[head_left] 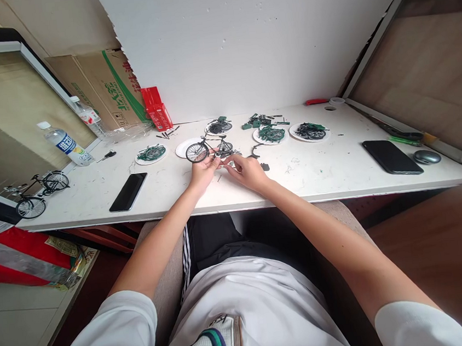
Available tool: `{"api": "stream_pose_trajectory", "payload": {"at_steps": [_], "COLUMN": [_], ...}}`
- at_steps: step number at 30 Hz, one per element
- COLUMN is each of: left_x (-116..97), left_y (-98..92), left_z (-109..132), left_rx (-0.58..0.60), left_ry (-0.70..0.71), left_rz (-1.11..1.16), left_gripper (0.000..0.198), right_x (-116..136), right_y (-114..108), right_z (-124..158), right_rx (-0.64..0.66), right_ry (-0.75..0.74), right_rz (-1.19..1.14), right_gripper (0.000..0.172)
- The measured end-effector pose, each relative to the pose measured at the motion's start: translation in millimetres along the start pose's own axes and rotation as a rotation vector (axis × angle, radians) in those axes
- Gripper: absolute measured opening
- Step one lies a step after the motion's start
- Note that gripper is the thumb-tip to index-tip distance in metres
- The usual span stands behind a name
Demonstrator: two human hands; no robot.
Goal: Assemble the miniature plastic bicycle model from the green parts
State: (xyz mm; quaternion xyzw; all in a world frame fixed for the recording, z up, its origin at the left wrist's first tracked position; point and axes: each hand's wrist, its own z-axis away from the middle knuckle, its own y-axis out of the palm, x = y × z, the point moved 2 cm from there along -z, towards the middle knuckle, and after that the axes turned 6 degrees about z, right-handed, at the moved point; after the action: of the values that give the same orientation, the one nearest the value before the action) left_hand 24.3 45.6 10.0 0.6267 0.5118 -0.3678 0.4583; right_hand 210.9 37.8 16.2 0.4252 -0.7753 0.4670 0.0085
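A small black model bicycle [197, 153] stands upright between my hands at the middle of the white table. My left hand [204, 171] is closed on its lower part, below the frame. My right hand [248, 172] has its fingers pinched together at the rear wheel; what the fingertips hold, if anything, is too small to make out. Just behind the bicycle lies a white paper plate [181, 148]. Small dark parts [264, 166] lie on the table to the right of my right hand.
Paper plates with wheels and green or black parts [310, 131] stand along the back. A finished-looking model bicycle [45, 190] is at the far left, near bottles [66, 143]. Phones [129, 192] lie on both sides. A red box [157, 109] stands by the back panel.
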Motion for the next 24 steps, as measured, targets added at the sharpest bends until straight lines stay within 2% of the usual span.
{"api": "stream_pose_trajectory", "payload": {"at_steps": [4,10,18,24], "left_x": [-1,-1,2,5], "left_y": [-2.2,-2.8,-2.1,-1.5], "left_z": [-2,-4,-5,-6], "left_rx": [-0.042,-0.109,-0.136,-0.111], "left_ry": [-0.042,-0.055,-0.057,-0.036], "left_rz": [-0.040,-0.049,-0.079,-0.115], "left_gripper": [0.044,0.032,0.027,0.032], "right_x": [3,-5,-8,-5], "right_y": [-7,-8,-1,-4], "right_z": [2,1,-4,-3], "right_rx": [-0.043,-0.141,-0.055,-0.104], "right_ry": [0.066,0.150,0.142,0.209], "right_rz": [-0.081,-0.127,-0.065,-0.055], "right_gripper": [0.039,0.041,0.048,0.047]}}
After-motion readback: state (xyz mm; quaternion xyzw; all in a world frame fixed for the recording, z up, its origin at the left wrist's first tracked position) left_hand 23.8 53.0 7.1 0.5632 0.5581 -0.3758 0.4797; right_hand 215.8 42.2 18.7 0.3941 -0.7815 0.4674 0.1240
